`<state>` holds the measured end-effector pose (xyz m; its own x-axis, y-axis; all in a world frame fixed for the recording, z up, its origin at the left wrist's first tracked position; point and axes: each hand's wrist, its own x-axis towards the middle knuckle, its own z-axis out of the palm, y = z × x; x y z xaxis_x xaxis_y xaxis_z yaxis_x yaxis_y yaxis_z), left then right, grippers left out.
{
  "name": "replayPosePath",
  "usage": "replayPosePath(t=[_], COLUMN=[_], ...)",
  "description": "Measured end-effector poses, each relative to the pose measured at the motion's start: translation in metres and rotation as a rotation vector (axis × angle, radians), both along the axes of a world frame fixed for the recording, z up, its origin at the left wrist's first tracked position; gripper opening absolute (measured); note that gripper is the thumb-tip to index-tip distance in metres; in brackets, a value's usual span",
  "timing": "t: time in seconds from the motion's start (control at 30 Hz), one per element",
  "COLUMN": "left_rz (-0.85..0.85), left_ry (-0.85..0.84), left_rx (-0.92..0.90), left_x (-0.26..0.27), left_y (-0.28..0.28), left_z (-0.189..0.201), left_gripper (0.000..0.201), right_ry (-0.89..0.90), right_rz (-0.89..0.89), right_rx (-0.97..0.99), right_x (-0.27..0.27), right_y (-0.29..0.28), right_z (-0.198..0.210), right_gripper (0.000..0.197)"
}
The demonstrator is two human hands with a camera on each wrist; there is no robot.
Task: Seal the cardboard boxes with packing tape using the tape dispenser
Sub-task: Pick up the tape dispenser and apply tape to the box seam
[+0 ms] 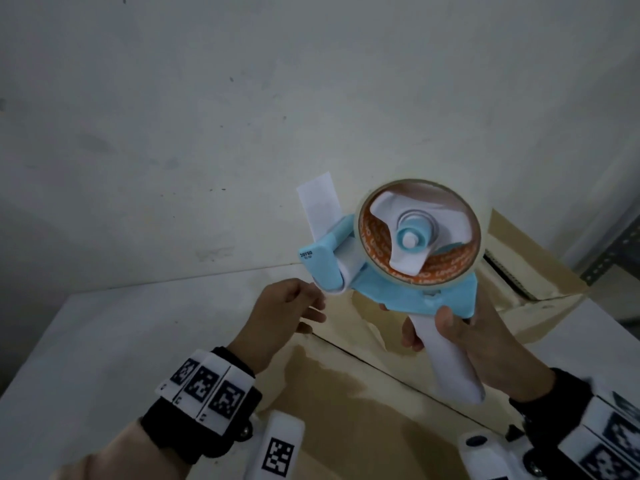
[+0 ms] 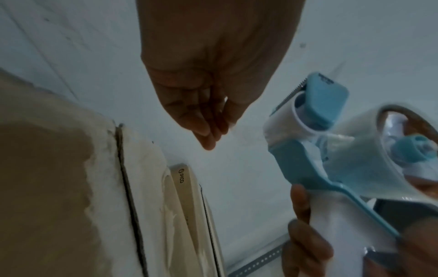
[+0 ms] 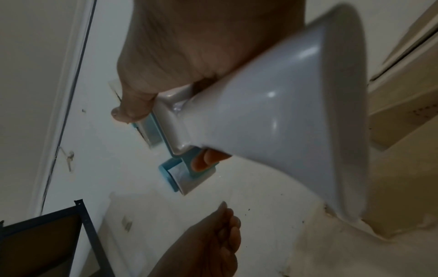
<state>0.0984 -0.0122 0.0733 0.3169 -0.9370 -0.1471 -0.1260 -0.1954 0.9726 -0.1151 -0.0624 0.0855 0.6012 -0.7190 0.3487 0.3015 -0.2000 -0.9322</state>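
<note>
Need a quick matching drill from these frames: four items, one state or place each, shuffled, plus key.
1. blue-and-white tape dispenser
2. left hand
3. brown cardboard box
4. right hand

A. grips the white handle
B. held up above the box
C. lies on the white table, seam untaped
D. fingers relaxed, holding nothing, near the roller

Pairs: 1-B, 2-D, 3-C, 4-A

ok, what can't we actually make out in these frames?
- Tape end: clear against the tape dispenser in every view; head view doesn't show whether the left hand pinches it.
- Box seam: its far end hidden by the dispenser, head view.
- Right hand fingers: mostly behind the handle, right wrist view.
</note>
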Motion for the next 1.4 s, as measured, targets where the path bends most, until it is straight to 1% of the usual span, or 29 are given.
replayPosePath(t=[0.07,0.17,0.2,0.27,0.33,0.4,0.47,0.53,0.63,0.77,0.8,0.83,0.9,0.97,1.07,1.17,1.23,1.33,1.4], left_rz=[-0.001,-0.019,-0.015,0.004,0.016,0.026,0.036,0.065,0.082,0.075,0.067,0.063,0.079,0.105,0.133,0.118,0.119,0.189,0.160], left_ry=[0.114,0.256,0.296,0.320,0.274,0.199,0.144,0.120,0.069,0.053,0.052,0.051,0.032,0.014,-0.021,-0.067,-0.093,-0.154,-0.157], left_rx=[0.031,0.073,0.080,0.087,0.099,0.123,0.131,0.126,0.120,0.114,0.109,0.099,0.070,0.045,0.026,0.013,0.012,0.009,0.023], left_x=[0.005,0.012,0.014,0.017,0.019,0.020,0.020,0.021,0.022,0.022,0.023,0.024,0.026,0.029,0.034,0.034,0.035,0.058,0.071], left_y=[0.000,-0.001,-0.002,-0.002,-0.001,0.000,0.000,-0.001,-0.001,0.000,0.000,-0.001,-0.002,-0.006,-0.011,-0.017,-0.020,-0.021,-0.019], left_z=[0.002,0.007,0.010,0.013,0.013,0.010,0.007,0.006,0.005,0.003,0.003,0.002,0.000,-0.005,-0.014,-0.023,-0.029,-0.033,-0.033], left_gripper=[0.021,0.021,0.023,0.029,0.030,0.027,0.028,0.032,0.039,0.050,0.048,0.040,0.028,0.025,0.020,0.013,0.013,0.022,0.024], right_ry=[0.005,0.017,0.013,0.007,-0.002,-0.024,-0.020,0.015,0.029,0.030,0.038,0.050,0.062,0.070,0.109,0.123,0.137,0.155,0.182], right_rz=[0.012,0.056,0.078,0.117,0.134,0.147,0.165,0.170,0.168,0.162,0.160,0.158,0.148,0.136,0.099,0.124,0.137,0.072,0.045], right_rx=[-0.019,-0.045,-0.048,-0.057,-0.071,-0.077,-0.078,-0.092,-0.123,-0.104,-0.098,-0.094,-0.086,-0.086,-0.094,-0.100,-0.094,-0.087,-0.051], right_x=[-0.002,-0.006,-0.007,-0.008,-0.008,-0.007,-0.006,-0.004,-0.003,-0.002,-0.001,-0.001,0.001,0.003,0.003,0.001,-0.002,-0.015,-0.020], right_y=[0.000,0.001,0.000,0.001,0.001,0.001,0.000,0.001,0.003,0.004,0.004,0.004,0.004,0.003,0.002,0.002,0.002,0.002,0.000], right_z=[-0.002,-0.008,-0.010,-0.013,-0.014,-0.012,-0.009,-0.007,-0.008,-0.007,-0.007,-0.007,-0.008,-0.010,-0.007,0.000,0.002,0.002,0.001], right_gripper=[0.074,0.060,0.057,0.055,0.056,0.049,0.047,0.046,0.036,0.041,0.045,0.048,0.044,0.037,0.043,0.037,0.032,0.024,0.030])
